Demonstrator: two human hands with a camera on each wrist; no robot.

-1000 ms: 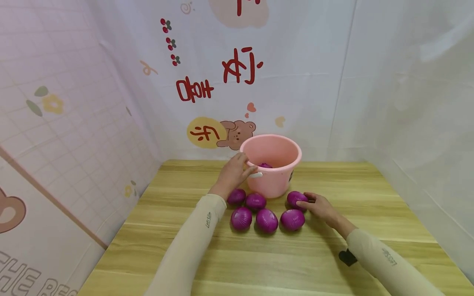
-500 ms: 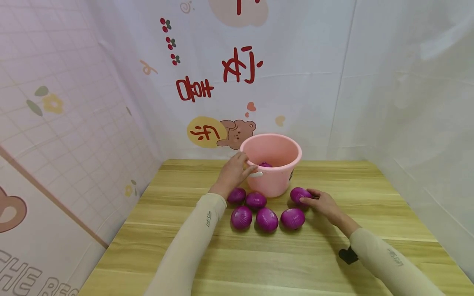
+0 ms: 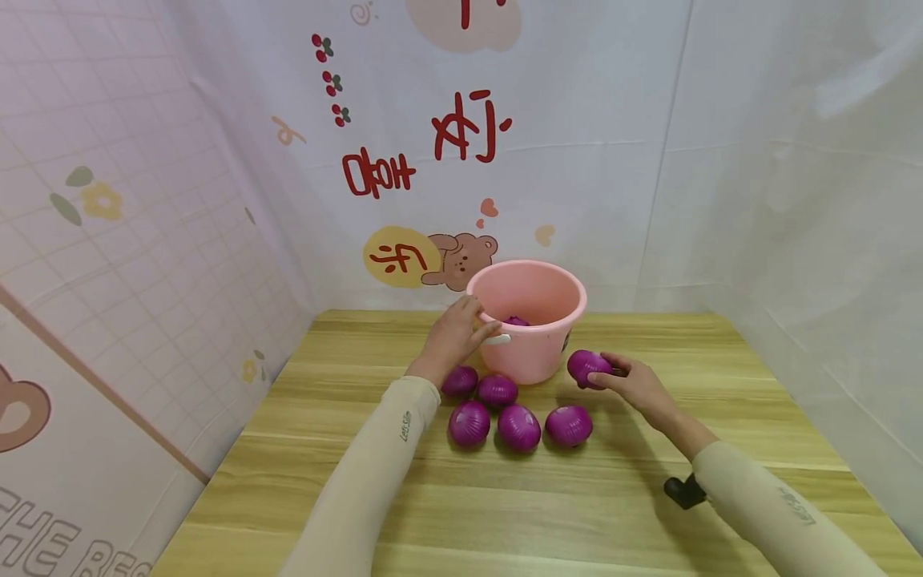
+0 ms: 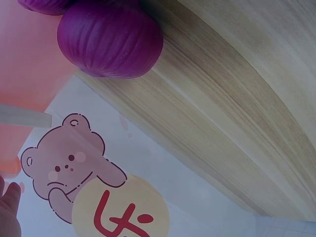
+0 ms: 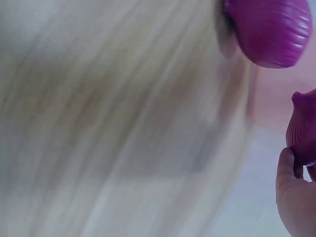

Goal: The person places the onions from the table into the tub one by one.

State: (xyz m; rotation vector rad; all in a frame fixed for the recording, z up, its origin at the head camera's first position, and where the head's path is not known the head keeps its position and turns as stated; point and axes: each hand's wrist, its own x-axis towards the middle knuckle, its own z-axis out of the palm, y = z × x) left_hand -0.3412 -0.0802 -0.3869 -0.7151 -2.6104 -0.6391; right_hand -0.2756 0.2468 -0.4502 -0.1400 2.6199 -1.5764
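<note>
In the head view a pink bucket stands at the back of the table, a purple onion partly visible inside. My left hand holds the bucket's rim at its left, near the white handle end. To the right of the bucket, my right hand grips another onion between thumb and fingers, raised off the table. That held onion also shows at the edge of the right wrist view, with the thumb against it.
Several purple onions sit in front of the bucket, among them a front right one and a front left one. The wood-grain table meets a printed white curtain behind and at both sides.
My right hand has lifted its onion from the table and moved it up and slightly right. The left hand stays on the bucket rim, and the other onions have not moved.
</note>
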